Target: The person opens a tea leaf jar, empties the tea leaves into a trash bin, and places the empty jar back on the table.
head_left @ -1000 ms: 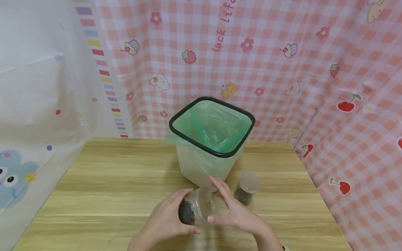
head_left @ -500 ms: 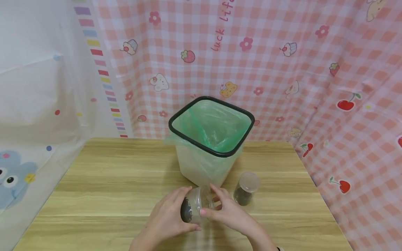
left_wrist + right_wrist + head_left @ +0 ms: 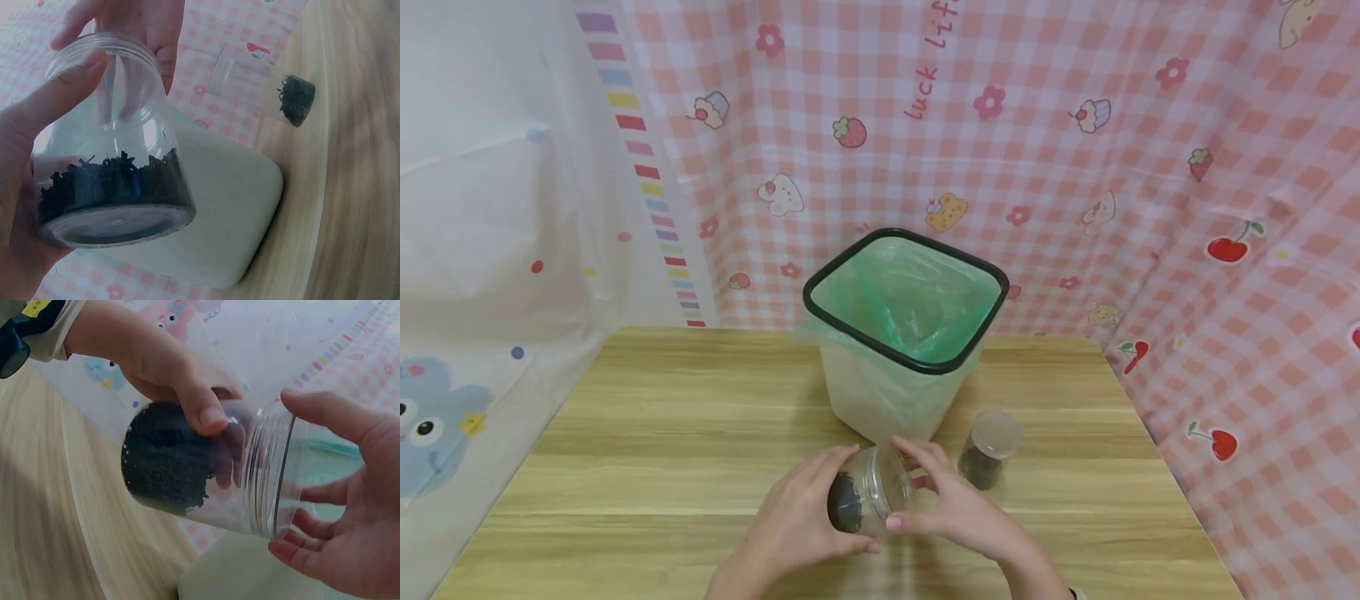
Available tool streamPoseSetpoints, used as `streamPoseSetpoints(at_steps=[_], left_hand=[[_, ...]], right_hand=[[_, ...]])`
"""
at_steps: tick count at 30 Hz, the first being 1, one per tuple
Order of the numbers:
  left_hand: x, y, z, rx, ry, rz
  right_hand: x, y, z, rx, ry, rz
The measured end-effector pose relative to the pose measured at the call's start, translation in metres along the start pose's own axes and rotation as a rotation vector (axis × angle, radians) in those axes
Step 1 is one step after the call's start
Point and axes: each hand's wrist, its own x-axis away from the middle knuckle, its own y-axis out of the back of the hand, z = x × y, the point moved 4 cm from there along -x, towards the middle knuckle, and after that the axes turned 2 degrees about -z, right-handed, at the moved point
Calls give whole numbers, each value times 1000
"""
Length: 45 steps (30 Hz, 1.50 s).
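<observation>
Clear cylindrical jar (image 3: 122, 144), jagged dark shreds (image 3: 112, 183), held by left hand (image 3: 800, 512), right hand (image 3: 953, 502)

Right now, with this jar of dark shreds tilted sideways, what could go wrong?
Two risks, as I see it. The held jar slants with its mouth toward your right grip; I can't tell whether a clear lid covers it, so if not, tipping further could spill the dark shreds. Also, the standing jar is on the table close to your right grip, so a sideways swing might knock it over.
</observation>
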Motion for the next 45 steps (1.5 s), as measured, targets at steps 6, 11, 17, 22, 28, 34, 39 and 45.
streamPoseSetpoints(at_steps=[6,11,17,22,28,34,39,45], left_hand=[[1,0,-2,37,-4,22],[1,-1,-4,56,-3,43],[2,-1,-3,35,14,29],[1,-1,-1,-41,-16,-29],[0,-1,-2,-98,-76,-89],[-2,-3,-6,-122,-146,-160],[-2,-3,-7,-131,-155,-162],[0,-1,-8,-141,-161,-162]], right_hand=[[2,4,-1,37,148,41],[3,5,-3,42,218,83],[3,8,-3,38,87,6],[4,11,0,21,-168,-153],[4,2,3,4,-237,-112],[3,0,4,20,-212,-132],[3,0,3,-11,-194,-136],[4,-2,2,-45,-209,-101]])
